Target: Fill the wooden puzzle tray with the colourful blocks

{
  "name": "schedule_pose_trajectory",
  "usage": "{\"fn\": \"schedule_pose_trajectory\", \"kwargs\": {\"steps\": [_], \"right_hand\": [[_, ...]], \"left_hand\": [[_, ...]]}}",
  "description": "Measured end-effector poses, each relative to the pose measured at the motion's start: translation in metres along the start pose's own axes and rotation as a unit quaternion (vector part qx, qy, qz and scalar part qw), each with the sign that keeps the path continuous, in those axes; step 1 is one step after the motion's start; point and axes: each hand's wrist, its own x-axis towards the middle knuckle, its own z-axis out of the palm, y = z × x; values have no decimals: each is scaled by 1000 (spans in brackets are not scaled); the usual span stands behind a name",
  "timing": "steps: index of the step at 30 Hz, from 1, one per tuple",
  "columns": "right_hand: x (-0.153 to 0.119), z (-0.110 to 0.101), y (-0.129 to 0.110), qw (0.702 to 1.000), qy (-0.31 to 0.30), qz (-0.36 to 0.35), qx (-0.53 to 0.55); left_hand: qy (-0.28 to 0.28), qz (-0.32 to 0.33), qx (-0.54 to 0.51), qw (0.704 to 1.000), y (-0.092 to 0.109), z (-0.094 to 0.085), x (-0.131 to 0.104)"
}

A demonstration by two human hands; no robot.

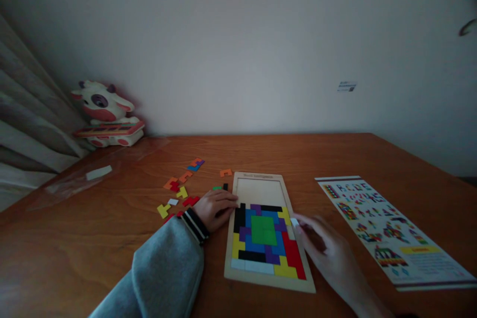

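Note:
A wooden puzzle board point(270, 283) lies flat on the table, its near part filled with coloured block pieces around a green block point(264, 230). The far part of its recess shows bare wood. My left hand point(216, 208) rests at the board's left edge, fingers stretched out and touching the rim, with nothing seen in it. At the right edge, my right hand point(324, 243) pinches a small white puzzle piece point(294, 221) between thumb and forefinger. Left of the board lie loose pieces, among them a yellow piece point(163, 210) and an orange piece point(225, 173).
A printed pattern sheet point(391, 233) lies to the right on the wooden table point(112, 248). At the back left stands a cow-shaped toy keyboard point(112, 117) near a curtain point(30, 109). Clear plastic with a white strip point(99, 173) lies at left. A wall closes off the back.

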Motion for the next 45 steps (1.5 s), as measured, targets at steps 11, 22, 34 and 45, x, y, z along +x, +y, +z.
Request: {"fn": "schedule_pose_trajectory", "kwargs": {"steps": [11, 22, 34, 45], "right_hand": [[4, 12, 4, 996, -34, 77, 0], [5, 8, 7, 991, -59, 108, 46], [109, 30, 52, 981, -22, 175, -80], [99, 34, 55, 987, -60, 145, 25]], "left_hand": [[0, 3, -1, 1000, -2, 1, 1], [1, 5, -1, 1000, -2, 2, 0], [36, -159, 136, 977, -5, -10, -2], [-9, -524, 272, 807, -30, -46, -74]]}}
